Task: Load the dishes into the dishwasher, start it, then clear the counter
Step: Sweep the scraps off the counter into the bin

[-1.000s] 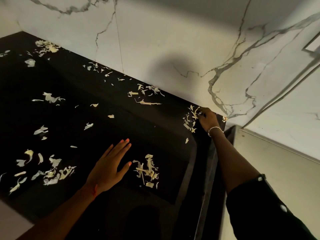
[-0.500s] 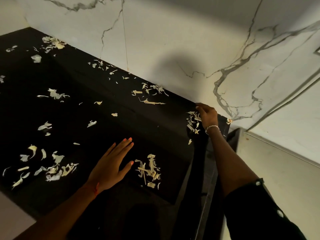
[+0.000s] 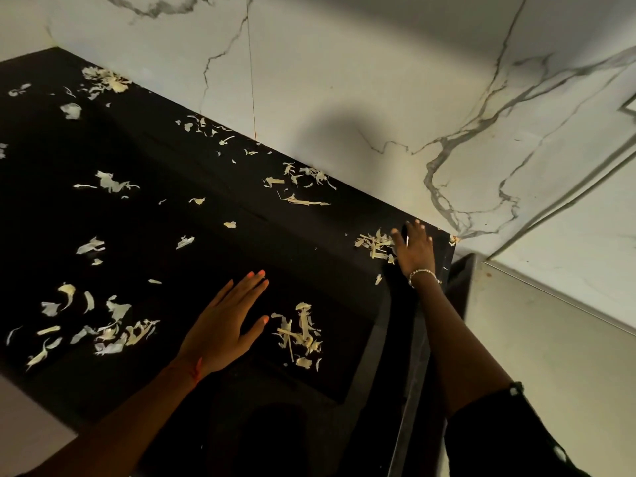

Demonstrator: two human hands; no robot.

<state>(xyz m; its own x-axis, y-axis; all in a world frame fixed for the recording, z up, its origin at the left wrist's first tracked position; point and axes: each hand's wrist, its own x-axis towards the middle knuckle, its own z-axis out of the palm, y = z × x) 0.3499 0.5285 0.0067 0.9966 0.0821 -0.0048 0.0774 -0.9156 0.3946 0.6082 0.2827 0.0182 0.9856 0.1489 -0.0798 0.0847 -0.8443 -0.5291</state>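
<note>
I am resting my left hand (image 3: 223,332) flat at lower centre on the black counter (image 3: 165,242), its long axis running from upper left to centre right, my right hand (image 3: 414,251) lying spread beside peel scraps (image 3: 373,244) at its right end.

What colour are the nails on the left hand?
Bright coral-orange nails on the left hand, flat on the black counter. Head view shows them.

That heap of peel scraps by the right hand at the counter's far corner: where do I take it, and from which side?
Probably pinch the heap at its dense middle, from above, with the right hand, which lies flat just right of it. The scraps are thin, loose and flat on the counter, so single pieces offer no edge.
</note>
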